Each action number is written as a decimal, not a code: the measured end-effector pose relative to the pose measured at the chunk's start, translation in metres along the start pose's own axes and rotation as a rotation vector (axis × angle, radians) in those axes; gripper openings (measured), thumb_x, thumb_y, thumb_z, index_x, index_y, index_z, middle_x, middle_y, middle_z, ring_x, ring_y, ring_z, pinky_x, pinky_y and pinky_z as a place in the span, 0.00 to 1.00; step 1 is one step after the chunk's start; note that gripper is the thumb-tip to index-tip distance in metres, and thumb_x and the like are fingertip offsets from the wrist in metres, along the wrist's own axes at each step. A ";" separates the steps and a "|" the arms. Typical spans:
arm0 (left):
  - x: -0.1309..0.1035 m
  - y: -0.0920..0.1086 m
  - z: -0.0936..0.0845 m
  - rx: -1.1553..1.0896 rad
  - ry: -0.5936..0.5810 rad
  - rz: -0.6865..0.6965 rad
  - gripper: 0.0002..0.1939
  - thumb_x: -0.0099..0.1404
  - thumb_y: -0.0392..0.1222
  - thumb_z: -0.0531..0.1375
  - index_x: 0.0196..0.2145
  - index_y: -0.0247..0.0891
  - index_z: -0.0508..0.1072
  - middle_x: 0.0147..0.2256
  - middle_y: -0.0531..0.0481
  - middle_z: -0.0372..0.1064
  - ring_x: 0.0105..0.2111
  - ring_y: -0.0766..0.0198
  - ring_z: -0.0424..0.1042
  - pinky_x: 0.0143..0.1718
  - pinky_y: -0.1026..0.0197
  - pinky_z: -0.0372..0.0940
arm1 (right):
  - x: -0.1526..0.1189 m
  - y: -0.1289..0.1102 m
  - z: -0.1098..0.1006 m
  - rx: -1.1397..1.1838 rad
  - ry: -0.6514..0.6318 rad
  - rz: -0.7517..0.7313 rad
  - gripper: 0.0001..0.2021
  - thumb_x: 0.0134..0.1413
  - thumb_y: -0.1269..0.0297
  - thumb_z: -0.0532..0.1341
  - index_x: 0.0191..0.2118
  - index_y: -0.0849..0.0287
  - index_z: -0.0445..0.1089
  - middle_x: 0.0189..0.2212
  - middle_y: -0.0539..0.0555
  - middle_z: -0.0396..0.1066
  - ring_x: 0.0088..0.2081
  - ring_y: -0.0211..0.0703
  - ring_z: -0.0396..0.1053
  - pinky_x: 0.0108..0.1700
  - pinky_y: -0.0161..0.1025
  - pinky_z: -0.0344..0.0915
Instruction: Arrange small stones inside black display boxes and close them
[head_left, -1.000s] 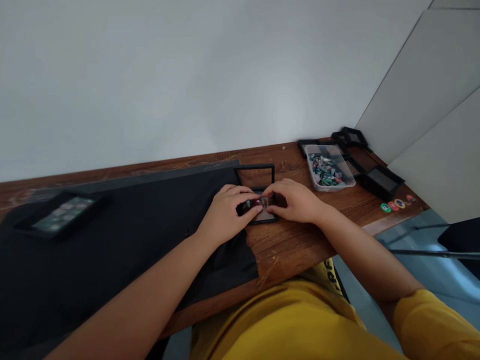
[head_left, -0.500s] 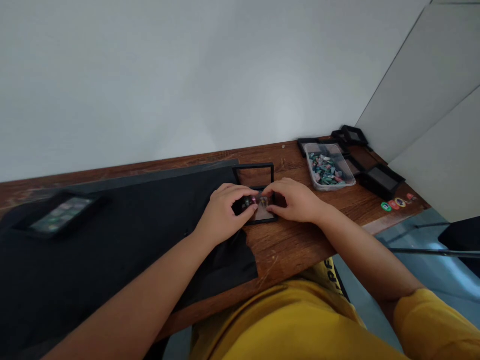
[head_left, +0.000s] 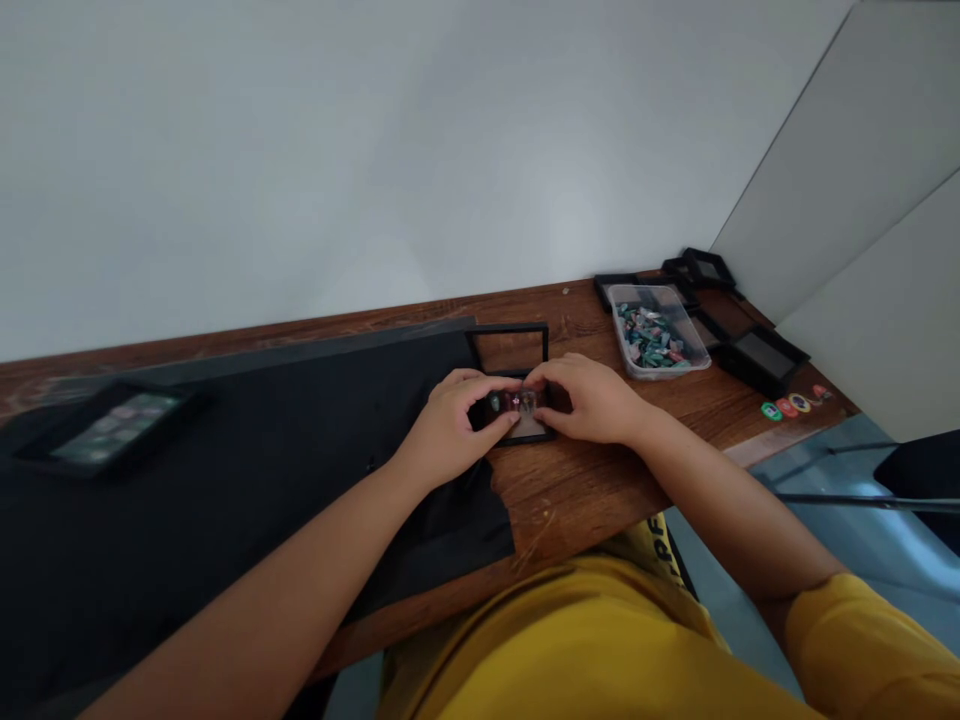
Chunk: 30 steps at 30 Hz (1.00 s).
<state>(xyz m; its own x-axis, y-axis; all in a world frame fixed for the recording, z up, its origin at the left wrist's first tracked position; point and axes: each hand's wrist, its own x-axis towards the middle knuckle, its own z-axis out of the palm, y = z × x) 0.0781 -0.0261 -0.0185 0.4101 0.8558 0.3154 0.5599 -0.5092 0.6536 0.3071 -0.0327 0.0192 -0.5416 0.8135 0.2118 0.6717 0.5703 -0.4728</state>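
A small black box (head_left: 528, 437) with a pale base lies on the wooden table. Behind it stands an empty black frame (head_left: 510, 328), perhaps its lid. My left hand (head_left: 457, 412) curves over the box's left side, thumb and fingers closed around small clear pieces with dark and pink bits (head_left: 516, 400). From the right, my right hand (head_left: 585, 398) pinches a clear piece (head_left: 528, 402) in the box between thumb and fingertips. The fingertips of both hands nearly meet. What exactly these clear pieces are is too small to tell.
A clear plastic tub (head_left: 660, 335) of green and pink stone chips stands at right, with several black boxes (head_left: 765, 360) around it. Round stickers (head_left: 787, 408) mark the table's right end. On the black mat (head_left: 300, 420) at left lies a filled black display box (head_left: 112, 428).
The clear pieces between my fingers have shifted slightly to the right within the box, along with my left fingertips. My right hand has barely moved.
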 end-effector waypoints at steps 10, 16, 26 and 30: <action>0.000 -0.002 0.000 0.000 -0.010 -0.008 0.19 0.64 0.47 0.64 0.53 0.45 0.78 0.47 0.46 0.78 0.51 0.49 0.73 0.58 0.42 0.67 | 0.001 -0.001 0.001 -0.010 0.015 0.023 0.16 0.56 0.70 0.66 0.51 0.59 0.73 0.44 0.57 0.79 0.46 0.51 0.72 0.50 0.45 0.65; -0.001 -0.004 -0.002 0.005 0.034 -0.018 0.20 0.63 0.50 0.65 0.51 0.44 0.78 0.47 0.45 0.79 0.50 0.49 0.74 0.56 0.43 0.69 | 0.001 0.001 0.003 -0.006 0.033 0.024 0.17 0.56 0.70 0.67 0.52 0.59 0.72 0.46 0.58 0.79 0.47 0.51 0.72 0.51 0.46 0.65; -0.001 -0.002 -0.002 0.041 0.053 0.024 0.15 0.64 0.49 0.64 0.47 0.44 0.81 0.42 0.45 0.81 0.46 0.49 0.74 0.51 0.45 0.71 | 0.000 0.001 0.003 0.010 0.054 0.006 0.14 0.57 0.69 0.66 0.50 0.58 0.73 0.46 0.58 0.78 0.48 0.51 0.72 0.52 0.47 0.65; -0.001 -0.001 -0.004 0.038 0.054 0.023 0.14 0.64 0.51 0.64 0.45 0.45 0.81 0.42 0.45 0.81 0.46 0.48 0.74 0.51 0.45 0.71 | 0.000 0.001 0.001 0.047 0.112 -0.063 0.12 0.60 0.67 0.65 0.49 0.59 0.73 0.46 0.59 0.78 0.49 0.51 0.73 0.54 0.48 0.66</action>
<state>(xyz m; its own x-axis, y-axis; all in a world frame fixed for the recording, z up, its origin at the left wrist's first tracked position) 0.0741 -0.0257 -0.0165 0.3839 0.8472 0.3672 0.5782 -0.5306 0.6198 0.3071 -0.0327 0.0180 -0.5204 0.7855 0.3350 0.6124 0.6167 -0.4947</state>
